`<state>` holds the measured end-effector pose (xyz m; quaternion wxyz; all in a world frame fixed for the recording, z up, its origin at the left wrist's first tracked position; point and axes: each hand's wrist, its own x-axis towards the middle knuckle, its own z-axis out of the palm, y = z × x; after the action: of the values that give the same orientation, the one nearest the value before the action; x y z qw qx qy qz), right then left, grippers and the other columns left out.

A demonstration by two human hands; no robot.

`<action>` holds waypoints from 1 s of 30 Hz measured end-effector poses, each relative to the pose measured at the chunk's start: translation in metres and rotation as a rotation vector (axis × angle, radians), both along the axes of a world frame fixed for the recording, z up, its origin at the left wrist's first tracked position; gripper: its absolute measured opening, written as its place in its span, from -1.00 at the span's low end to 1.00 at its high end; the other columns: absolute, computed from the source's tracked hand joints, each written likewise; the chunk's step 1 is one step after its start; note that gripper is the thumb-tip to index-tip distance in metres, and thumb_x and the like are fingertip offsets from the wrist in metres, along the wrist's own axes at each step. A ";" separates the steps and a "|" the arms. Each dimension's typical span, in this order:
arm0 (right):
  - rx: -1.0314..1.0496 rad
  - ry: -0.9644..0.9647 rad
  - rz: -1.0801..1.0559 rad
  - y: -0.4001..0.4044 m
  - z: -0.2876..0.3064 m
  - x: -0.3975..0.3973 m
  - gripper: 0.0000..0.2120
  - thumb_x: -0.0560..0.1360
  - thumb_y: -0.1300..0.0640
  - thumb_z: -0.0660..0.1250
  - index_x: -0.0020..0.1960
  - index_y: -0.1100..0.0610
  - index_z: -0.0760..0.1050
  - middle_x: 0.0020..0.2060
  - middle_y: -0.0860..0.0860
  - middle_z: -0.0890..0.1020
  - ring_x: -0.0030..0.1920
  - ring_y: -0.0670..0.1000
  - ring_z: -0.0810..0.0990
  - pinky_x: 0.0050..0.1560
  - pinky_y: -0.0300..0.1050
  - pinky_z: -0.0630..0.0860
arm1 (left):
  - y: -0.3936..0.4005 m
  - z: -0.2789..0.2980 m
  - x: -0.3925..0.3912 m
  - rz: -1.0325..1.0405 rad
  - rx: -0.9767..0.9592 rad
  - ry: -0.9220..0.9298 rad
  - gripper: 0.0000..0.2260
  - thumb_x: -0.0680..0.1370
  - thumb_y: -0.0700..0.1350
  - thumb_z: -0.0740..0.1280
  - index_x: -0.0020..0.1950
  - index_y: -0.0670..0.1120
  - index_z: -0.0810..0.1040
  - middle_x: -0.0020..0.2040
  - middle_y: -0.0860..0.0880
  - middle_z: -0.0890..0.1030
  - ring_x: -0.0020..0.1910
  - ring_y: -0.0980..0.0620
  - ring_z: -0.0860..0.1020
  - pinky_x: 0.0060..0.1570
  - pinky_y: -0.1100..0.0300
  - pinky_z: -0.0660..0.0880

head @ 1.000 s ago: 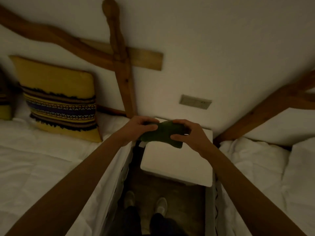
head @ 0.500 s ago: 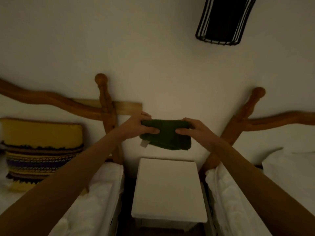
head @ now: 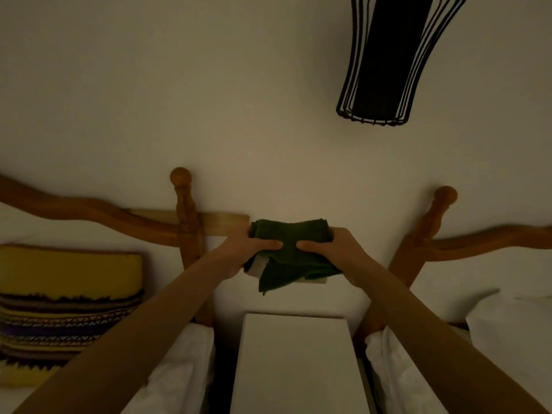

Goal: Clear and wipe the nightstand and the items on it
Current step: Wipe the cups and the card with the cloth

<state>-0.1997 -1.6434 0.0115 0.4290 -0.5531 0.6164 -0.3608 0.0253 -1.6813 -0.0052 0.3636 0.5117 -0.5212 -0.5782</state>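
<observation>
Since half a second ago, both hands are lifting the green cloth [head: 294,249] higher above the white nightstand [head: 295,363], one corner now drooping. Leftmost, a yellow striped pillow [head: 65,309] is leaning against the wooden headboard [head: 185,210]. Left hand [head: 242,252] fingers are clamped on the cloth's left edge; right hand [head: 334,252] fingers are gripping its right. A black wire lamp [head: 388,58] is hanging on the wall above.

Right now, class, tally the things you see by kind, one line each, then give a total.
Hands: 2 (left hand, right hand)
Cloth: 1
Nightstand: 1
Pillow: 1
Bedposts: 2
Lamp: 1
Total: 8
</observation>
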 end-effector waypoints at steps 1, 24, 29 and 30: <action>-0.051 0.085 -0.063 -0.002 -0.001 0.006 -0.55 0.38 -0.08 0.58 0.17 0.08 0.56 0.00 -0.02 0.68 0.00 0.03 0.68 0.10 -0.05 0.64 | 0.000 -0.002 -0.005 0.065 -0.034 -0.048 -0.56 0.29 0.01 0.62 0.09 -0.03 0.58 -0.05 -0.03 0.69 -0.16 0.00 0.69 -0.36 0.23 0.57; 0.134 -0.855 -0.023 -0.035 -0.045 0.063 -0.70 0.55 0.04 0.40 0.24 0.11 0.57 0.07 0.15 0.72 0.03 0.19 0.73 -0.18 0.02 0.66 | 0.020 -0.025 -0.015 0.098 -0.234 0.027 -0.58 0.47 0.07 0.48 0.28 0.02 0.49 0.13 0.01 0.63 0.06 -0.01 0.64 -0.02 0.15 0.64; 0.177 -0.617 -0.075 -0.043 -0.053 0.083 -0.77 0.57 0.07 0.37 0.20 0.11 0.57 0.08 0.13 0.68 0.03 0.12 0.68 -0.04 0.06 0.66 | 0.028 -0.052 -0.011 0.308 -0.328 -0.172 -0.81 0.45 0.05 0.50 -0.04 0.01 0.59 -0.25 0.02 0.68 -0.32 0.08 0.66 -0.28 0.16 0.65; 0.177 -0.532 -0.121 -0.044 -0.058 0.086 -0.70 0.57 0.04 0.39 0.25 0.11 0.52 0.13 0.11 0.64 0.12 0.10 0.63 0.11 0.05 0.62 | 0.028 -0.057 -0.011 0.411 -0.371 -0.288 -0.82 0.45 0.07 0.50 -0.06 0.04 0.58 -0.28 0.10 0.65 -0.34 0.17 0.63 -0.32 0.28 0.60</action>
<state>-0.1140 -1.6874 -0.0470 0.5997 -0.3617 0.5433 -0.4630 0.0148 -1.6529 -0.0625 0.4823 0.6081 -0.5496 -0.3092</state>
